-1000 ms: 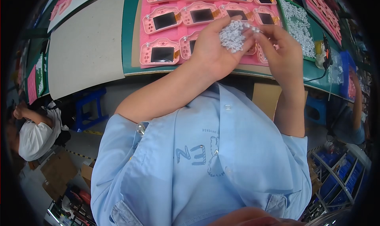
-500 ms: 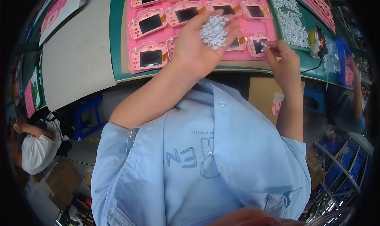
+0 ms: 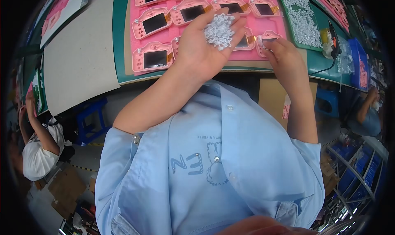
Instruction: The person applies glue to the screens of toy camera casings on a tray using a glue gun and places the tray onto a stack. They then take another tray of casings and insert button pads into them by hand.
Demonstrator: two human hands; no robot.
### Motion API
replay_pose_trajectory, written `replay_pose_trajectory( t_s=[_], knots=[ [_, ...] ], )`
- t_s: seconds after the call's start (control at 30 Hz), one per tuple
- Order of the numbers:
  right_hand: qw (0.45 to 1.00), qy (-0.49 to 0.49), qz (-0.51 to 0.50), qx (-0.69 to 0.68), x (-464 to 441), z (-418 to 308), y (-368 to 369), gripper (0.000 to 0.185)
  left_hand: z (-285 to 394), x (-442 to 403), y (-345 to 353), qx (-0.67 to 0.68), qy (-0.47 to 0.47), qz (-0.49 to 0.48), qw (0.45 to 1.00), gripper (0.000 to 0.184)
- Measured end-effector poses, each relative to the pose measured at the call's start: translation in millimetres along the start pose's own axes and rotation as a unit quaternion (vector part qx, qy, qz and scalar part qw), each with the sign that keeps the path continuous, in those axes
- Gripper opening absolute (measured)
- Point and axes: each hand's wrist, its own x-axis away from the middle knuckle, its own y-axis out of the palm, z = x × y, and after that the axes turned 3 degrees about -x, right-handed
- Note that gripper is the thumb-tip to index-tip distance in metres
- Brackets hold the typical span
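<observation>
Right hand (image 3: 286, 59), 2 o'clock: fingertips bunched at a pink shell (image 3: 261, 45); cannot tell if they grip anything. Left hand (image 3: 199, 50), 12 o'clock: palm up, open, clear pieces (image 3: 220, 31) heaped on it. Farther, 1 o'clock: green tray (image 3: 305, 7), whitish parts inside.

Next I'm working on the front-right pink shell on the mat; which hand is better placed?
Right, most likely: the right hand is at the pink shell, partly over it. The left hand lies palm up, loaded with small clear pieces, which it might spill if turned over.
</observation>
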Motion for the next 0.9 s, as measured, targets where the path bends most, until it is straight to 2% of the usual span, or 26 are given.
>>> replay_pose_trajectory(
  t_s=[0.27, 0.37, 0.47, 0.57, 0.67, 0.77, 0.83, 0.9],
  knots=[
    [0.996, -0.051, -0.063, -0.027, 1.5, -0.5, -12.4, 0.013, 4.0, 1.9, -1.8, 0.004, -0.001, -0.012, 1.0, 0.028],
    [0.997, -0.061, -0.024, -0.044, 1.6, -1.8, -11.7, 0.013, 7.6, 4.3, -2.7, 0.004, -0.003, -0.013, 1.0, 0.028],
    [0.99, -0.059, 0.056, -0.119, -9.3, -14.9, -16.1, 0.013, 9.7, 11.1, -2.3, -0.008, 0.007, -0.002, 1.0, 0.028],
    [0.984, -0.058, 0.034, -0.165, -23.2, -36.1, -15.4, 0.014, 12.8, 17.0, -4.4, -0.01, 0.017, -0.016, 1.0, 0.029],
    [0.969, -0.093, 0.075, -0.214, -38.7, -63.8, -8.1, 0.017, 18.6, 23.5, -6.0, -0.008, 0.022, -0.041, 0.999, 0.028],
    [0.966, -0.151, 0.05, -0.205, -54.2, -74.9, -1.7, 0.018, 25.9, 28.9, -16.6, 0.007, 0.019, -0.084, 0.996, 0.026],
    [0.962, -0.201, 0.067, -0.172, -66.1, -79.5, 5.7, 0.016, 29.3, 32.1, -21.4, 0.006, 0.019, -0.1, 0.995, 0.025],
    [0.964, -0.22, 0.056, -0.142, -72.3, -90.4, 8.0, 0.019, 29.6, 37.5, -17.8, 0.007, 0.036, -0.074, 0.997, 0.025]
  ],
)
